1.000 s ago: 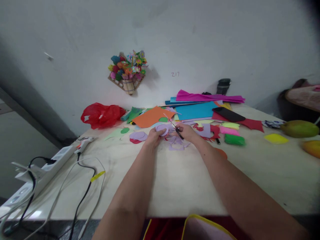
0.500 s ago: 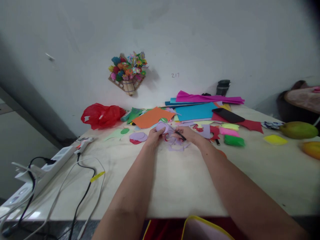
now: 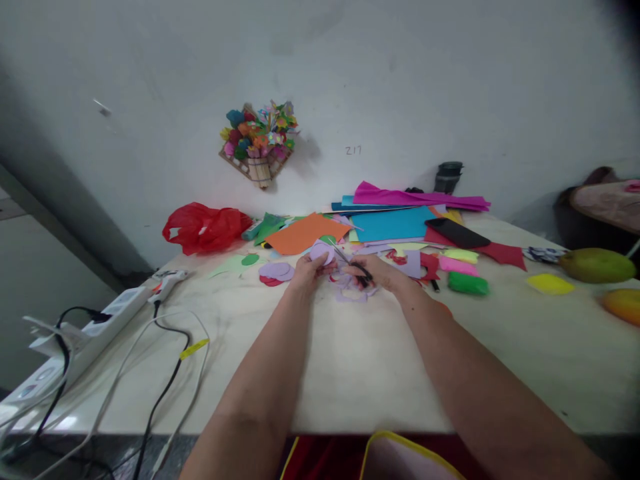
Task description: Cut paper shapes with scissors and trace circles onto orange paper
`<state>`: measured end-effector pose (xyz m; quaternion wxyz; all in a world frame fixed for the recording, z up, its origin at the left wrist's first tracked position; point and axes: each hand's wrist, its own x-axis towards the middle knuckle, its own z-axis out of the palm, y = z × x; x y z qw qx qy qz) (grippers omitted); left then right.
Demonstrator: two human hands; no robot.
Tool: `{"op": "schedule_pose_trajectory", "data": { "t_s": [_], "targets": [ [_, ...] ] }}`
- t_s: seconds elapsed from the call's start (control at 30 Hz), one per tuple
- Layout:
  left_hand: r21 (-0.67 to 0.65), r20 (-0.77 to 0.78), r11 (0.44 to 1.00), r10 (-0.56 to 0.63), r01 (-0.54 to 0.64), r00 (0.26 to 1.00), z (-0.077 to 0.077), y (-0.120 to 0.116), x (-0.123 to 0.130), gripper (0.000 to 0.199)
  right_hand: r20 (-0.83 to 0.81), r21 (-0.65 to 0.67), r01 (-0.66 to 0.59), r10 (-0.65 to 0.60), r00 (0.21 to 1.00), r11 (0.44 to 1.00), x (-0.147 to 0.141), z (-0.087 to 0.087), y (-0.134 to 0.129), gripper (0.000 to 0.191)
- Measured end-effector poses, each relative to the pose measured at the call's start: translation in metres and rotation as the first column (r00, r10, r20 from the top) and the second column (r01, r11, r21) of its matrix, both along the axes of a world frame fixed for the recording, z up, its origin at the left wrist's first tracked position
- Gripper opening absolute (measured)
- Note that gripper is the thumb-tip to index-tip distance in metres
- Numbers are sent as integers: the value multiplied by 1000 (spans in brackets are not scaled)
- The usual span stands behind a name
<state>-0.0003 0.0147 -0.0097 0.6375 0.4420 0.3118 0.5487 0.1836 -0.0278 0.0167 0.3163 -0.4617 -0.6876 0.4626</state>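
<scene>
Lilac round disc of thin sheet material (image 3: 321,252): I count one, pinched in the left hand (image 3: 306,272), at that hand's one o'clock. Bearing from the right hand (image 3: 375,268), ten o'clock; the left is nearer, in contact. Round outline, no long axis. Right hand closed about one pair of black-handled metal scissors (image 3: 347,259), pointing to ten o'clock. At the left hand's nine o'clock on the pale desk (image 3: 360,360): two overlapping lilac discs (image 3: 285,271), above red round pieces (image 3: 270,282), number uncertain.
</scene>
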Motion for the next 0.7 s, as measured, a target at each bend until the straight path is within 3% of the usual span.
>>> {"op": "schedule_pose_trajectory", "data": {
  "t_s": [0.4, 0.7],
  "targets": [
    [-37, 132, 999, 41, -36, 990, 8, -6, 5, 18, -100, -27, 54, -56, 993, 998, -18, -2, 1, 30],
    [-38, 154, 998, 47, -41, 987, 6, -5, 5, 15, -124, 12, 83, -81, 989, 996, -25, -7, 2, 30]
  ]
}}
